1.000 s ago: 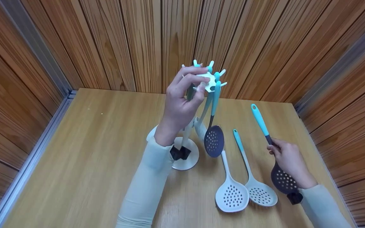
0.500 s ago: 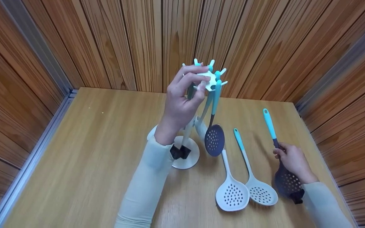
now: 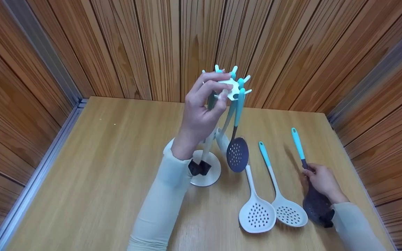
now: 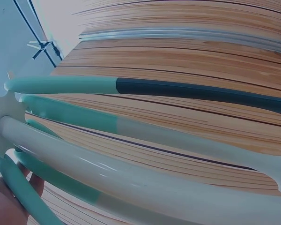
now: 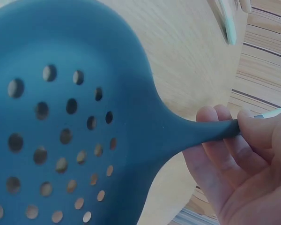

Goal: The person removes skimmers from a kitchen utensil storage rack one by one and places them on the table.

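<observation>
My left hand (image 3: pixel 202 108) holds the top of a white utensil stand (image 3: pixel 235 93), thumb and fingers spread over its hooked crown. From the hooks hang several utensils with turquoise handles, among them a dark slotted skimmer (image 3: pixel 237 155); the left wrist view shows their handles (image 4: pixel 61 85) beside the white pole (image 4: pixel 98 161). At the right, my right hand (image 3: pixel 321 179) pinches another dark skimmer (image 5: pixel 145 93) by its neck between thumb and fingers. Its turquoise handle points away from me, and its perforated head is close over the table, partly hidden by hand and sleeve.
A white slotted turner (image 3: pixel 257 215) and a pale slotted spoon (image 3: pixel 290 212) lie side by side on the wooden table (image 3: pixel 99 181), left of the right hand. The round stand base (image 3: pixel 209 176) is partly behind the left wrist. Wood-panelled walls (image 3: pixel 159 48) enclose the table.
My right hand has moved a little right and lowered the skimmer toward the table, its head tilting flatter. My left hand has stayed on the stand.
</observation>
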The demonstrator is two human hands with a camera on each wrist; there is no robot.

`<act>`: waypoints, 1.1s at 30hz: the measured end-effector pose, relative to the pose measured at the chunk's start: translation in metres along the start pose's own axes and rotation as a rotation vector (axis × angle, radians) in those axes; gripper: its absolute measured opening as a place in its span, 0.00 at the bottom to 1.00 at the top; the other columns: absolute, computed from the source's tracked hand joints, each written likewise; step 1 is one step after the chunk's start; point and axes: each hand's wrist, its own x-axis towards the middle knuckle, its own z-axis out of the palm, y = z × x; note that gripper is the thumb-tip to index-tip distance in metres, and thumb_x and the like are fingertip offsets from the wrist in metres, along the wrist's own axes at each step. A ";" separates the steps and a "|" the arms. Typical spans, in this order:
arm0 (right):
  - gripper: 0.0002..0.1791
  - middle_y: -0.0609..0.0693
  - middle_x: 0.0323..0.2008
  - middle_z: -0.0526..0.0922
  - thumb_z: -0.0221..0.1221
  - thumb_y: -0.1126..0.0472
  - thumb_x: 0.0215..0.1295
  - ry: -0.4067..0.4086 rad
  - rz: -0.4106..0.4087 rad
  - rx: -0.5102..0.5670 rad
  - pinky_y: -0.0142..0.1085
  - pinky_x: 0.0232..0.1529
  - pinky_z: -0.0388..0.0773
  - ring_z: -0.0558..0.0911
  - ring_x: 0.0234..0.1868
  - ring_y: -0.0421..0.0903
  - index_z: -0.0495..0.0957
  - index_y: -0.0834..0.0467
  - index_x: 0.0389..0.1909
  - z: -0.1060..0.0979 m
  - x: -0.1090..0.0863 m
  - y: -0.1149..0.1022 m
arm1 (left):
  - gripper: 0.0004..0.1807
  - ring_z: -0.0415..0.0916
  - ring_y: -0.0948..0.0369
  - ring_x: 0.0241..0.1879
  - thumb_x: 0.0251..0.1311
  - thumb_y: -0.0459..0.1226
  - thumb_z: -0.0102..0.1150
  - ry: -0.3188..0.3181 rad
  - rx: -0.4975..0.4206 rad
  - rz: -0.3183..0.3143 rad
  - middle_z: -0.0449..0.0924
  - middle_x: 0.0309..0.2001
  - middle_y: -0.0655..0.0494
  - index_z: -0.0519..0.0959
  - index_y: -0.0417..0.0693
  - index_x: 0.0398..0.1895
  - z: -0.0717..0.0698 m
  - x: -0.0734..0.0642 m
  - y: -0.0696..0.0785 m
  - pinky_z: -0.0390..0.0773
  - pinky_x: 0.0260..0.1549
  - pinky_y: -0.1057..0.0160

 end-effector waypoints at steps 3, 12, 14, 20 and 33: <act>0.14 0.57 0.33 0.81 0.48 0.62 0.78 -0.056 0.035 0.058 0.35 0.30 0.74 0.80 0.33 0.51 0.75 0.69 0.51 0.001 0.000 -0.001 | 0.10 0.75 0.52 0.58 0.61 0.31 0.55 0.001 0.004 -0.004 0.78 0.52 0.42 0.81 0.39 0.43 0.000 0.000 0.000 0.77 0.57 0.56; 0.14 0.57 0.37 0.81 0.47 0.62 0.78 -0.127 0.106 0.119 0.38 0.34 0.77 0.80 0.36 0.51 0.74 0.69 0.53 0.010 -0.003 0.000 | 0.09 0.74 0.54 0.59 0.61 0.30 0.55 -0.001 0.002 -0.018 0.78 0.53 0.42 0.81 0.40 0.44 0.000 -0.002 0.002 0.78 0.55 0.56; 0.15 0.56 0.35 0.81 0.48 0.61 0.78 -0.123 0.093 0.080 0.38 0.34 0.76 0.80 0.36 0.51 0.75 0.68 0.52 0.011 -0.003 0.000 | 0.09 0.74 0.55 0.59 0.62 0.30 0.56 0.003 0.001 -0.020 0.78 0.53 0.43 0.81 0.40 0.44 0.000 -0.002 0.002 0.78 0.54 0.56; 0.20 0.57 0.37 0.80 0.53 0.58 0.76 -0.095 0.053 -0.066 0.41 0.35 0.71 0.77 0.38 0.53 0.75 0.69 0.58 0.013 -0.003 -0.003 | 0.10 0.74 0.54 0.59 0.62 0.29 0.55 0.010 -0.009 -0.018 0.78 0.53 0.43 0.81 0.40 0.44 -0.001 -0.002 0.001 0.77 0.56 0.56; 0.17 0.60 0.40 0.81 0.58 0.62 0.70 -0.148 0.086 -0.194 0.43 0.35 0.73 0.77 0.37 0.54 0.77 0.69 0.54 0.015 0.006 -0.015 | 0.10 0.75 0.49 0.59 0.61 0.30 0.54 0.008 -0.003 -0.013 0.79 0.52 0.42 0.81 0.39 0.44 0.001 -0.001 0.000 0.76 0.57 0.56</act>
